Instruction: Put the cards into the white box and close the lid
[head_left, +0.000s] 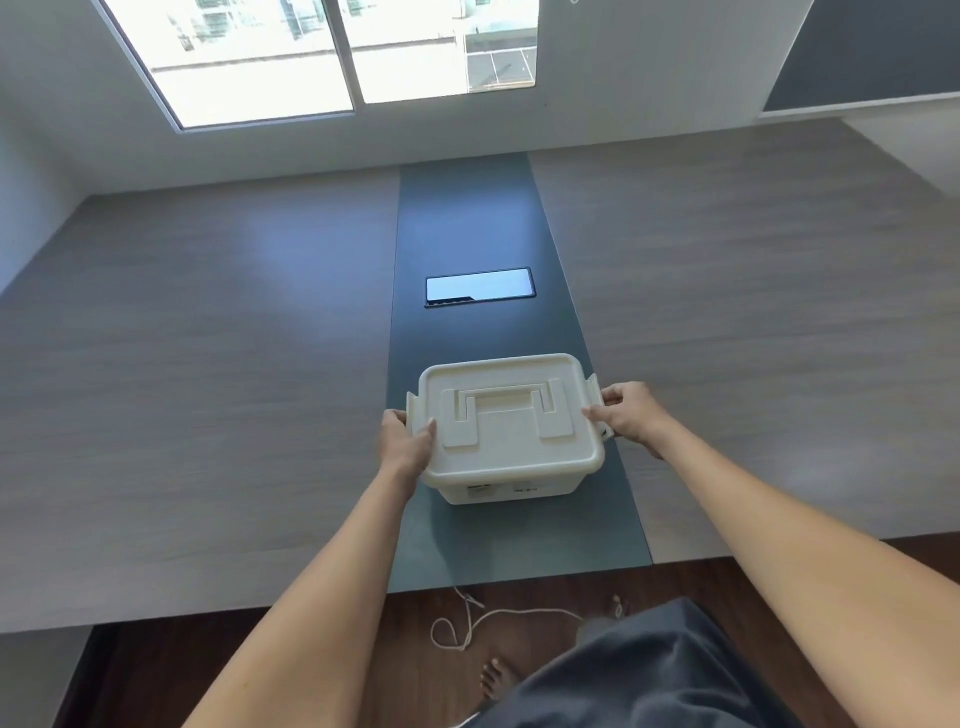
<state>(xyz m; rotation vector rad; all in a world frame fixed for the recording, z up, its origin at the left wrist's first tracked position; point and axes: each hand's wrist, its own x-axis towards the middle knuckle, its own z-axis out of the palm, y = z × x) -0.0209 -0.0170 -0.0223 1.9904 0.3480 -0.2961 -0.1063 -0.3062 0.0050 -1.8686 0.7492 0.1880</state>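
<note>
The white box (506, 488) stands on the dark centre strip of the table, near the front edge. Its lid (511, 447) lies flat on top, with the carry handle folded down. My left hand (402, 441) clasps the box's left end at the side latch, thumb on the lid. At the right end, my right hand (626, 415) grips the other latch, thumb resting on the lid's edge. No cards are in sight.
A black phone (479, 287) lies face up on the dark strip (467, 218) beyond the box. The wood-grain table (208, 389) spreads to both sides. A white cord (467, 618) lies on the floor below the table's front edge, near my bare foot.
</note>
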